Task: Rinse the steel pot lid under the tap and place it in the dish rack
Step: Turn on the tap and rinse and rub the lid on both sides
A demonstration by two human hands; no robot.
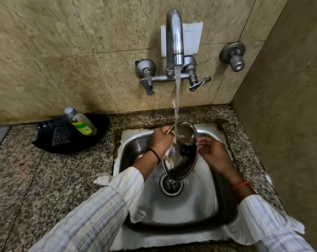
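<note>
Lid (183, 151): tilted over the sink (205, 202), tap (174, 37) water hitting it
Left hand (161, 139): fingers gripping its rim
Right hand (211, 151): fingers loosely spread, just beside it
Bottle (81, 121) label: yellow-green, can't read it

Both arms wear loose white sleeves (92, 211) with thin dark stripes, and the cuffs are wide and floppy. The left hand (161, 140) has a thin black band (155, 154) around its wrist. The right hand (215, 154) has an orange thread (240, 185) tied around its wrist.
</note>
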